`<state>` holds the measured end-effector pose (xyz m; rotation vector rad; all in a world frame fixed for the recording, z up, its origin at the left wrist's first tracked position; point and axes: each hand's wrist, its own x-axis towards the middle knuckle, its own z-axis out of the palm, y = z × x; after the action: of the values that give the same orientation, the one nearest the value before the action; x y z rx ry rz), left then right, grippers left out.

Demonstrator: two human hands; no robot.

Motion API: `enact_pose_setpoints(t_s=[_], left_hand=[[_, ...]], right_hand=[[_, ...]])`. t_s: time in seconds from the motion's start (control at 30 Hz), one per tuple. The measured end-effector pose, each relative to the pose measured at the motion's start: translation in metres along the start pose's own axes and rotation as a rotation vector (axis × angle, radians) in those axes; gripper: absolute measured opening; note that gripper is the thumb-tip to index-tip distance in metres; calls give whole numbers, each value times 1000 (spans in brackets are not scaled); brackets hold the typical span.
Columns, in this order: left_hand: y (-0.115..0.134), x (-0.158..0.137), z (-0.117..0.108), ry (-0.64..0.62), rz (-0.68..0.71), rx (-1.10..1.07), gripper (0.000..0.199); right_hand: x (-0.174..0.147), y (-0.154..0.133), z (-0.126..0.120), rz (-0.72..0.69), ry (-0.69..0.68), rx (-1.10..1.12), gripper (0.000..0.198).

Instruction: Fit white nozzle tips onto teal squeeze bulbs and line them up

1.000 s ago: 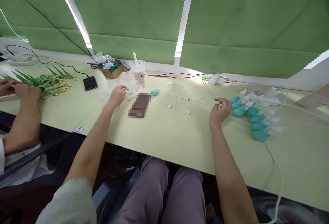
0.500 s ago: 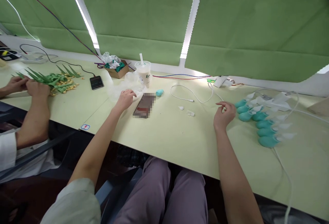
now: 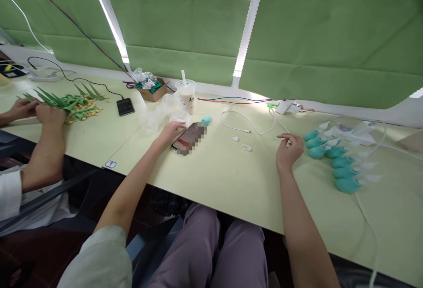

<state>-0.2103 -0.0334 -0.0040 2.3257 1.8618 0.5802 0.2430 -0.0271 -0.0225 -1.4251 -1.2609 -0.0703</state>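
My left hand lies at the left edge of a smartphone, its fingers stretched over the phone's upper part and nothing gripped. The phone rests face up at a slant, its screen partly pixelated. Just past its top corner lies a small turquoise rounded piece. Off to the right, my right hand hovers at the tabletop with loosely bent fingers, the index pointing left, and nothing visible in it. Beside it stand several turquoise bulb-shaped pieces with white pointed tips, laid in rows.
A lidded drink cup with a straw stands behind the phone, near a plastic bag and a cardboard box. Small white bits and a white cable lie mid-table. At left, another person's hands handle green plant-like pieces.
My left hand has moved right onto the phone's edge, and the phone has turned slightly clockwise. My right hand has hardly moved.
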Motion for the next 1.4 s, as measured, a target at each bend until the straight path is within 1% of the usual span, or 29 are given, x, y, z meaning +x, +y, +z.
enact_pose_setpoints(t_s=[0.1,0.13,0.17,0.2,0.27,0.33,0.43,0.53,0.7,0.9,1.0,1.07,1.17,1.27,1.4], left_hand=[[2,13,-3,225,-97,-44,41],[0,19,-3,264,-124,-40,38],[-2,26,-4,269,-140,-23,34],[-5,32,-4,247,-142,4,30],[-12,44,-2,162,-116,75,24],[-17,53,1,105,-104,149,22],[-20,61,5,81,-116,230,21],[-16,63,8,67,-139,282,23],[-12,63,5,168,-214,316,28],[-16,65,-1,130,-254,301,28],[-15,68,2,147,-267,299,29],[-13,71,5,172,-298,321,30],[-11,76,11,195,-387,349,30],[-11,81,15,215,-475,298,30],[-15,83,18,262,-555,152,28]], right_hand=[[1,0,0,6,-4,-5,29],[1,0,0,10,-6,-9,29],[1,0,-1,13,-8,-12,29],[1,-1,-1,16,-10,-12,29],[2,-2,-2,18,-5,-6,28],[2,-3,-3,17,4,0,28],[3,-3,-4,27,-2,-1,27],[3,-3,-3,31,-9,6,27],[4,-2,-3,35,-8,7,28],[5,-2,-3,30,-4,3,28],[5,-2,-3,36,-13,-9,29],[5,-2,-3,37,-19,-13,29],[5,-4,-4,37,-21,-15,29],[5,-5,-5,31,-19,-10,29],[5,-5,-4,39,-26,-2,29]])
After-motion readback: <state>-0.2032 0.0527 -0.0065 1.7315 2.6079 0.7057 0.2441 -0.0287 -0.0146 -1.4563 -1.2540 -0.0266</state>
